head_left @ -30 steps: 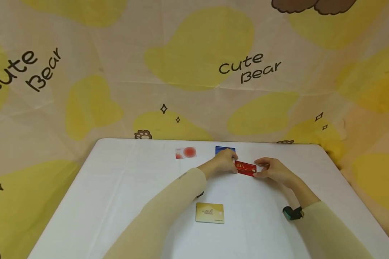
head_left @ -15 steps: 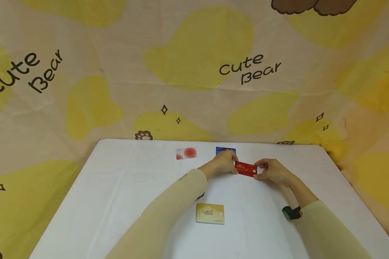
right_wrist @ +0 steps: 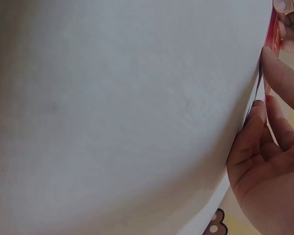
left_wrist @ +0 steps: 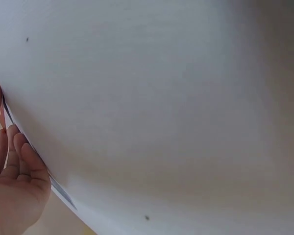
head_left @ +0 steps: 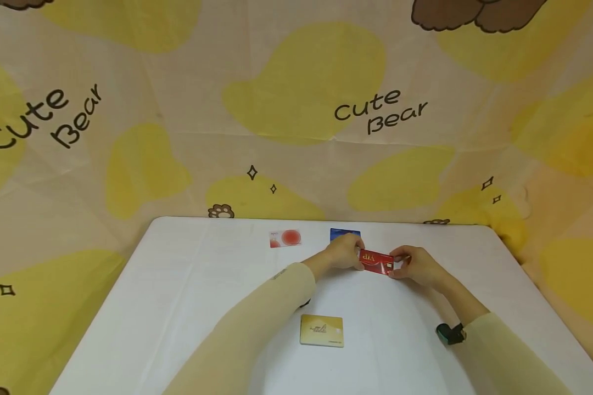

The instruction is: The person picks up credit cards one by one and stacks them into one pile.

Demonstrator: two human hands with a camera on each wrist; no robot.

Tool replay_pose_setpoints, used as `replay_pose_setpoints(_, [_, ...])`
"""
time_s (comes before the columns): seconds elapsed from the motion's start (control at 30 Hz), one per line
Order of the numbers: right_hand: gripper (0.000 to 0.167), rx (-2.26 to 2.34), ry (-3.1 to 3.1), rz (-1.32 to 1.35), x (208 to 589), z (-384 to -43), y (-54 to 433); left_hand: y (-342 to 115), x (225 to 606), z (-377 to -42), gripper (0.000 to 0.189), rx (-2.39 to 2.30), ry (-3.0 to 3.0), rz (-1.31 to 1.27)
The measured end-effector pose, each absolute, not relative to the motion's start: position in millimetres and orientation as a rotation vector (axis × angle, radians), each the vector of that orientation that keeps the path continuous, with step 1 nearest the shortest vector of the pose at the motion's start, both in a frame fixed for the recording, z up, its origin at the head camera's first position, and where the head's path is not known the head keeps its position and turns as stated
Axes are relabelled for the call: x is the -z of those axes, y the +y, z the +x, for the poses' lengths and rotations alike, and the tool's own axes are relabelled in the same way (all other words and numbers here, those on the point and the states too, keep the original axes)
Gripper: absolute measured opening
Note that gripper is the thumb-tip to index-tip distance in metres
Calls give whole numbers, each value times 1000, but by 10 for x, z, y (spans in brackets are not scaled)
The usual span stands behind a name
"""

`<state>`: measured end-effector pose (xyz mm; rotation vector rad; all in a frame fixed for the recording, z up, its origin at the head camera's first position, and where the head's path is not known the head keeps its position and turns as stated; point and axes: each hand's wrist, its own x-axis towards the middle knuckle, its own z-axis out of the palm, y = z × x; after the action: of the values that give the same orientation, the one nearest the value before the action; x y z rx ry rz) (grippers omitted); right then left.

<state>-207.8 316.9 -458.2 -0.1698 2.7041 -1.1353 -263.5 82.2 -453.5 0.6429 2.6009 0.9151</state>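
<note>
A red card (head_left: pixel 376 262) with gold "VIP" lettering and a chip lies between my two hands in the head view. My left hand (head_left: pixel 343 252) pinches its left end with thumb and fingers. At the opposite end, the thumb and forefinger of my right hand (head_left: pixel 417 265) pinch its edge. Just behind my left hand shows a blue card (head_left: pixel 345 234), its lower part hidden. In the right wrist view the red card (right_wrist: pixel 273 36) appears nearly edge-on between both hands.
A white card with a red circle (head_left: pixel 285 238) lies near the far edge of the white table (head_left: pixel 202 296). Closer to me is a gold card (head_left: pixel 321 331). A printed cloth (head_left: pixel 296 88) hangs directly behind the table.
The head view has shifted slightly, so everything sits a little lower. Both hands keep their hold on the red card, and the other cards lie where they were.
</note>
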Motion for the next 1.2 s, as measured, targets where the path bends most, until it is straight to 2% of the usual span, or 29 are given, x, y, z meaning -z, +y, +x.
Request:
replay_pose_setpoints(0.3, [43,1193,2726,-198,4573,-2061,3162,847,4532,-2616,47,-903,2651,691])
replay_pose_setpoints(0.63, [32,1234,2793,-61,4564,-2026,3110,832,4532,-2595,43,-1023,2600,679])
replay_pose_setpoints(1.0, [28,1380,2711,31,4528,-1984,3043,772,4493,-2577,32,-1311,2476,608])
replay_pose_setpoints(1.2, [29,1393,2710,55,4489,-1962,3038,758,4490,-2593,32,-1442,2396,572])
